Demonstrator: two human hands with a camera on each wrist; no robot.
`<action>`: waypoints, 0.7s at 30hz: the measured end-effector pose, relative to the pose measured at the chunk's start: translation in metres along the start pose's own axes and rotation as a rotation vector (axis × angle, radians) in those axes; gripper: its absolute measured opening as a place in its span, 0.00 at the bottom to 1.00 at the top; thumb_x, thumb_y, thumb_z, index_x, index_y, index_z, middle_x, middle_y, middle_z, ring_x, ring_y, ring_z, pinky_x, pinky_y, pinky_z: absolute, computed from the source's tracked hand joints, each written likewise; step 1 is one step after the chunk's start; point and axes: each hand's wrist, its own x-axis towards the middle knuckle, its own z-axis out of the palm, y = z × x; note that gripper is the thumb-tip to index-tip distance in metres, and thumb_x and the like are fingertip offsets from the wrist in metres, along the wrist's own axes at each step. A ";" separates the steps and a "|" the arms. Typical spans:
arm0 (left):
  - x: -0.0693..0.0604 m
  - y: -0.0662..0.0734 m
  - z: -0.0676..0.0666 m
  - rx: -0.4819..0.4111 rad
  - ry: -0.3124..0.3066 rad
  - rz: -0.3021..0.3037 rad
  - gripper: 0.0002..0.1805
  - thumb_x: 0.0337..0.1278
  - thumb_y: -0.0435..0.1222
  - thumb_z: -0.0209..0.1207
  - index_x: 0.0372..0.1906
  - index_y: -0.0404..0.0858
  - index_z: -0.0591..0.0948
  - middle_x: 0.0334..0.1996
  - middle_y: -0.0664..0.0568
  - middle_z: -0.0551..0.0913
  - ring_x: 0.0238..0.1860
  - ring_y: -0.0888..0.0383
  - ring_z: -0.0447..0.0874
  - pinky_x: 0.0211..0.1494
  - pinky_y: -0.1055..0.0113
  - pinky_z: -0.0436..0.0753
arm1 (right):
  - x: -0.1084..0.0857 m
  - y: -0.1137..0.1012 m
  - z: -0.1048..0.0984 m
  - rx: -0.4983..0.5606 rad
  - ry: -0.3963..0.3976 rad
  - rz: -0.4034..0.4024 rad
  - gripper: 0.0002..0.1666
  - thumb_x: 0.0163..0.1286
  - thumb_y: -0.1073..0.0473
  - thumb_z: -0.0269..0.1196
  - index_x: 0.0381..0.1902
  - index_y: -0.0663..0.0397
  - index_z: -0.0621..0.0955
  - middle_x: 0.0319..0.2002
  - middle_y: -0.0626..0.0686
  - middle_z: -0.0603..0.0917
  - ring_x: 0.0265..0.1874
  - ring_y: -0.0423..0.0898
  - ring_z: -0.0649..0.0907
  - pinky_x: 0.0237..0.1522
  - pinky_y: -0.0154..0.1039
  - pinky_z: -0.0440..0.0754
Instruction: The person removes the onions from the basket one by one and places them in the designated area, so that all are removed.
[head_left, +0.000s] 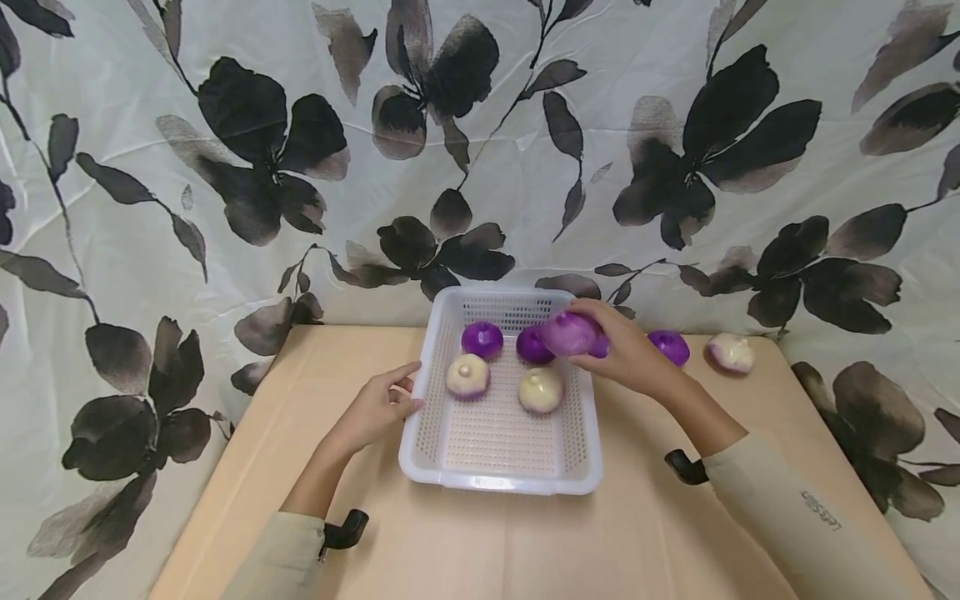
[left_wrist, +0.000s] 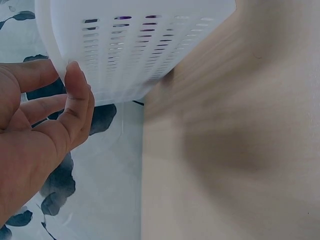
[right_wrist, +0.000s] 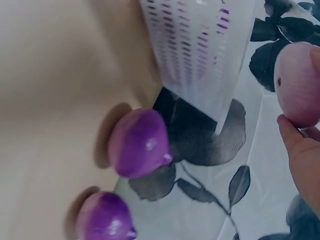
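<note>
A white perforated basket (head_left: 498, 482) holds two purple onions (head_left: 482, 340) and two pale onions with purple undersides (head_left: 468, 376). Over its back right part, my right hand (head_left: 626, 350) grips a purple onion (head_left: 570, 333); this onion (right_wrist: 299, 85) is also at the right edge of the right wrist view, with fingertips around it. My left hand (head_left: 378, 408) pinches the basket's left rim, and the left wrist view shows the hand (left_wrist: 45, 110) with its fingertips at the rim of the basket (left_wrist: 125, 45).
Right of the basket on the wooden table (head_left: 660, 533) are a purple onion (head_left: 669, 347) and a pale one (head_left: 729, 354). Another purple piece (head_left: 600, 346) shows partly behind my right fingers. A floral cloth (head_left: 480, 167) hangs behind the table.
</note>
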 end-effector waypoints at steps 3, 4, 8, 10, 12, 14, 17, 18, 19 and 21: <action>-0.002 0.000 0.000 0.001 -0.003 -0.013 0.36 0.65 0.25 0.62 0.77 0.26 0.63 0.50 0.34 0.77 0.37 0.56 0.83 0.38 0.64 0.87 | -0.014 0.005 -0.002 0.019 0.056 0.032 0.47 0.59 0.57 0.78 0.72 0.55 0.69 0.72 0.60 0.71 0.70 0.62 0.72 0.67 0.66 0.73; -0.002 0.000 -0.001 0.003 -0.004 -0.018 0.37 0.65 0.25 0.62 0.77 0.26 0.63 0.50 0.34 0.77 0.38 0.56 0.83 0.39 0.64 0.87 | -0.019 0.007 -0.003 0.039 0.072 0.048 0.48 0.59 0.58 0.79 0.73 0.56 0.68 0.72 0.60 0.71 0.70 0.63 0.72 0.68 0.66 0.73; -0.004 0.001 -0.001 0.013 -0.006 -0.023 0.37 0.65 0.25 0.62 0.77 0.26 0.63 0.50 0.35 0.77 0.38 0.56 0.83 0.39 0.64 0.87 | -0.038 0.014 -0.006 0.098 0.134 0.121 0.48 0.59 0.61 0.78 0.73 0.57 0.67 0.71 0.61 0.70 0.68 0.62 0.74 0.66 0.64 0.75; -0.003 0.001 -0.002 0.017 -0.001 -0.023 0.37 0.65 0.25 0.62 0.76 0.26 0.63 0.50 0.35 0.77 0.38 0.55 0.83 0.39 0.65 0.87 | -0.047 0.019 -0.008 0.119 0.156 0.143 0.48 0.59 0.61 0.78 0.73 0.57 0.67 0.71 0.62 0.70 0.67 0.61 0.75 0.67 0.50 0.78; -0.003 0.002 -0.002 0.016 -0.001 -0.019 0.36 0.65 0.25 0.62 0.76 0.26 0.63 0.50 0.34 0.77 0.39 0.54 0.84 0.39 0.66 0.87 | -0.055 0.027 -0.010 0.125 0.176 0.148 0.47 0.59 0.62 0.78 0.72 0.59 0.68 0.70 0.63 0.71 0.66 0.61 0.75 0.65 0.33 0.78; -0.003 0.003 -0.002 0.017 -0.002 -0.016 0.36 0.65 0.25 0.62 0.76 0.26 0.63 0.50 0.34 0.77 0.39 0.54 0.84 0.39 0.66 0.87 | -0.063 0.035 -0.010 0.134 0.194 0.133 0.46 0.58 0.64 0.78 0.71 0.60 0.69 0.68 0.63 0.73 0.66 0.49 0.76 0.60 0.20 0.74; -0.002 0.004 -0.001 0.022 -0.002 -0.017 0.36 0.66 0.25 0.62 0.76 0.26 0.63 0.50 0.34 0.77 0.39 0.55 0.84 0.38 0.67 0.88 | -0.073 0.048 -0.009 0.130 0.198 0.125 0.46 0.57 0.67 0.78 0.70 0.63 0.69 0.66 0.63 0.73 0.65 0.44 0.74 0.57 0.14 0.70; -0.001 0.004 -0.001 0.023 -0.002 -0.019 0.36 0.65 0.25 0.62 0.77 0.26 0.63 0.50 0.34 0.77 0.38 0.56 0.84 0.38 0.67 0.88 | -0.076 0.051 -0.008 0.123 0.194 0.132 0.46 0.57 0.67 0.78 0.70 0.64 0.69 0.66 0.63 0.73 0.65 0.43 0.74 0.58 0.15 0.71; -0.001 0.004 -0.001 0.026 -0.003 -0.020 0.36 0.66 0.26 0.61 0.77 0.26 0.63 0.50 0.34 0.77 0.38 0.56 0.84 0.38 0.67 0.88 | -0.079 0.055 -0.006 0.120 0.189 0.139 0.46 0.57 0.68 0.78 0.70 0.64 0.69 0.66 0.63 0.73 0.66 0.44 0.74 0.61 0.19 0.73; 0.000 0.005 0.000 0.025 0.000 -0.024 0.36 0.65 0.25 0.61 0.77 0.27 0.63 0.50 0.35 0.77 0.38 0.57 0.84 0.38 0.67 0.88 | -0.086 0.060 -0.003 0.097 0.170 0.166 0.45 0.58 0.66 0.77 0.70 0.66 0.69 0.66 0.64 0.73 0.66 0.57 0.75 0.65 0.31 0.77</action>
